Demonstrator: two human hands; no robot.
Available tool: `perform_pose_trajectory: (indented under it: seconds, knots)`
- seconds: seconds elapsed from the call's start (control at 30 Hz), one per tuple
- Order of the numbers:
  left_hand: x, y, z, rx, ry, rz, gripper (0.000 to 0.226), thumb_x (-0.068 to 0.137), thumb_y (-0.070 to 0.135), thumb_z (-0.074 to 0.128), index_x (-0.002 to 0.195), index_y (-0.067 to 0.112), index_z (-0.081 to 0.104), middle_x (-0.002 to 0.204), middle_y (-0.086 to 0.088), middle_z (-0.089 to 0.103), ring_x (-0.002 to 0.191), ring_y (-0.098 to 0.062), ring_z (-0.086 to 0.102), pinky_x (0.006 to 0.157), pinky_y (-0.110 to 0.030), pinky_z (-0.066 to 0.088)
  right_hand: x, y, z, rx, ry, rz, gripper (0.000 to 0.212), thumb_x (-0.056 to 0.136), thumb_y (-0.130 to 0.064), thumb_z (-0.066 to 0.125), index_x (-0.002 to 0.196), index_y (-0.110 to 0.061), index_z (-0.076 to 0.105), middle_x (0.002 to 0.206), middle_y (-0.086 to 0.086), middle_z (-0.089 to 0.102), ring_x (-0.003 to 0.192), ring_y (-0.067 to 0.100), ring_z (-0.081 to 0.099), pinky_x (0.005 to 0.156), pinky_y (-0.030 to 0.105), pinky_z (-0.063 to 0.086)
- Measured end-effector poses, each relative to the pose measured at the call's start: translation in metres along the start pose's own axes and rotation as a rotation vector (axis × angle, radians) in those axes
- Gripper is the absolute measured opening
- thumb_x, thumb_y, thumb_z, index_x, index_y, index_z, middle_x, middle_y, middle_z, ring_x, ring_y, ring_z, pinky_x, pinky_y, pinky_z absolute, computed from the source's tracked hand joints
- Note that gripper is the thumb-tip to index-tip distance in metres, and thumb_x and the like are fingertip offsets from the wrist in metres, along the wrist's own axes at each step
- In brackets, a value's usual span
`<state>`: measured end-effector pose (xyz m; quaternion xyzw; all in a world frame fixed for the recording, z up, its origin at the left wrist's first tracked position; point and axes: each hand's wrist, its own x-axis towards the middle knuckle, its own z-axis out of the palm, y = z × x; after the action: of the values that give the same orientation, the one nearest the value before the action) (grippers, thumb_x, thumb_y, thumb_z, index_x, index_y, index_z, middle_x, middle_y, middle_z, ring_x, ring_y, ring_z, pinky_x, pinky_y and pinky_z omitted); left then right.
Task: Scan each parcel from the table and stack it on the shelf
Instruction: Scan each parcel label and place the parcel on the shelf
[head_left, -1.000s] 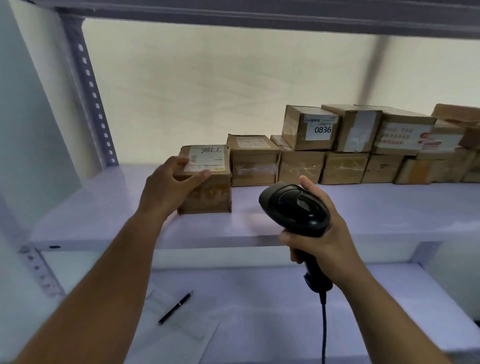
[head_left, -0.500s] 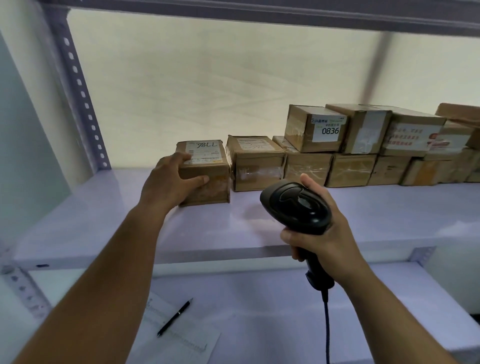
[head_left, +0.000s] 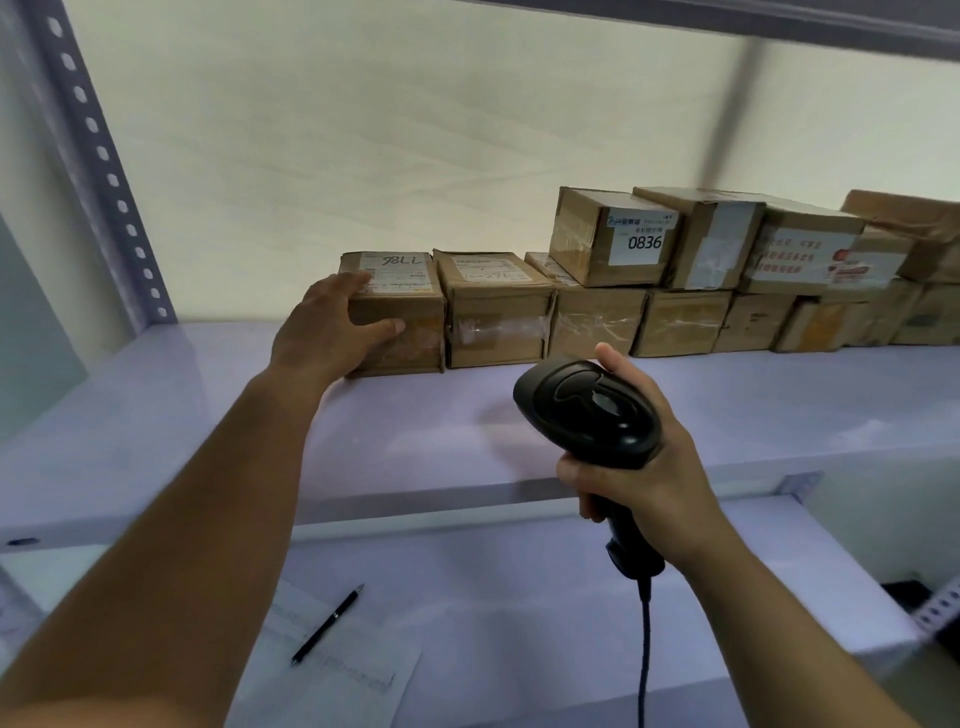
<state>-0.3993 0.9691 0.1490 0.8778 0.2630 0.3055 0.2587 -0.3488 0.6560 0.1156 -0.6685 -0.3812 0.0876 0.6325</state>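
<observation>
A brown parcel (head_left: 410, 327) with a "98LL" label stands on the pale shelf board (head_left: 182, 415), at the left end of a row of parcels and touching its neighbour (head_left: 496, 312). My left hand (head_left: 327, 327) lies against the parcel's left front corner, with straight fingers on the top and the thumb across the front face. My right hand (head_left: 644, 467) grips the handle of a black barcode scanner (head_left: 589, 410) in front of the shelf edge. The scanner's cable hangs straight down.
More parcels run to the right along the back in two layers, among them one labelled 0836 (head_left: 610, 239). A perforated grey upright (head_left: 98, 166) stands at the left. On the lower surface a black pen (head_left: 327, 623) lies on a paper sheet (head_left: 337, 675).
The 98LL parcel has slid back and to the right until it meets the row, and my left hand went with it. The scanner hand has barely moved.
</observation>
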Motion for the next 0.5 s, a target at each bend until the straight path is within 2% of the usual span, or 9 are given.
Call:
perform_pose_trajectory:
  seconds: [0.1,0.17,0.23,0.3,0.37,0.5]
  knots:
    - [-0.009,0.009,-0.007,0.065,0.021,-0.004,0.09,0.08,0.052,0.07,0.153,0.034,0.019,0.159,-0.005,0.022,0.144,-0.027,0.024,0.112,-0.046,0.028,-0.009,-0.003,-0.009,-0.014,0.009,-0.002,0.093,0.072,0.013,0.076,0.137,-0.045,0.042,0.126,-0.007,0.056,0.056,0.026,0.062,0.053,0.035,0.057]
    - [-0.021,0.023,-0.011,0.093,0.102,0.027,0.09,0.083,0.053,0.067,0.154,0.033,0.015,0.162,-0.004,0.012,0.148,-0.027,0.014,0.114,-0.046,0.022,-0.017,-0.005,-0.017,-0.018,0.023,-0.005,0.093,0.072,0.012,0.076,0.136,-0.047,0.043,0.126,-0.006,0.056,0.054,0.026,0.061,0.054,0.036,0.057]
    - [-0.036,0.038,-0.012,0.041,0.215,0.136,0.081,0.086,0.048,0.066,0.152,0.029,0.024,0.16,-0.002,0.021,0.146,-0.024,0.021,0.114,-0.044,0.025,-0.027,-0.007,-0.026,-0.008,0.041,-0.007,0.093,0.072,0.013,0.075,0.136,-0.047,0.044,0.125,-0.003,0.058,0.052,0.026,0.06,0.053,0.037,0.056]
    - [-0.058,0.058,-0.004,-0.059,0.284,0.248,0.07,0.087,0.041,0.068,0.147,0.026,0.036,0.152,0.0,0.037,0.136,-0.022,0.038,0.107,-0.043,0.039,-0.041,-0.011,-0.038,-0.001,0.063,-0.005,0.093,0.072,0.014,0.075,0.136,-0.046,0.044,0.123,-0.003,0.06,0.052,0.026,0.06,0.053,0.037,0.056]
    - [-0.085,0.079,0.013,-0.08,0.279,0.317,0.063,0.085,0.037,0.07,0.141,0.023,0.045,0.142,-0.003,0.047,0.127,-0.024,0.047,0.098,-0.043,0.046,-0.06,-0.014,-0.053,0.003,0.081,-0.007,0.093,0.072,0.015,0.074,0.135,-0.047,0.044,0.122,-0.001,0.061,0.052,0.025,0.06,0.052,0.035,0.056]
    - [-0.147,0.116,0.066,-0.111,0.19,0.41,0.051,0.084,0.039,0.068,0.128,0.017,0.056,0.124,-0.005,0.057,0.106,-0.022,0.056,0.081,-0.038,0.051,-0.109,-0.011,-0.086,0.008,0.136,0.024,0.094,0.072,0.014,0.076,0.133,-0.051,0.045,0.121,0.002,0.062,0.053,0.026,0.061,0.052,0.035,0.054]
